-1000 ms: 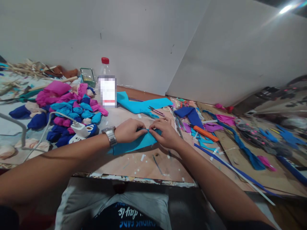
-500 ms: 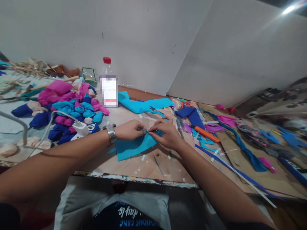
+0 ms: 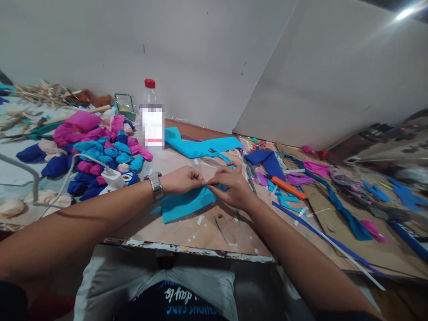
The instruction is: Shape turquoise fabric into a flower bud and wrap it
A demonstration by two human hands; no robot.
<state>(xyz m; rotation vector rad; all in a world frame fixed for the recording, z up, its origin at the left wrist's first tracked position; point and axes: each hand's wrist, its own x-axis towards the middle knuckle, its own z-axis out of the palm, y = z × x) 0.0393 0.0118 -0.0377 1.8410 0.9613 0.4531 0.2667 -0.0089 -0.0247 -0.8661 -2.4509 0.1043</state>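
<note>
A turquoise crepe paper strip (image 3: 185,206) droops from my fingers onto the board, its near corner lying flat. My left hand (image 3: 183,179), with a metal watch on the wrist, is closed and pinches the upper edge of the strip. Right beside it, my right hand (image 3: 230,183) also pinches the edge, thumb and forefinger meeting the left fingertips. What lies exactly between the fingertips is hidden. Behind the hands, a longer turquoise strip (image 3: 200,147) stretches across the board, with dark scissor tips (image 3: 212,152) on it.
Left of me are piled paper rosettes (image 3: 110,151), a white plug (image 3: 113,178) with its cable, and a red-capped bottle (image 3: 150,96). An orange cutter (image 3: 288,187), blue strips and scraps lie to the right. A grey wall (image 3: 187,58) rises behind the table.
My left fingers have shifted slightly right, closing the small gap to the right fingertips. The twisted bit of paper between them is now covered. Little else has moved.
</note>
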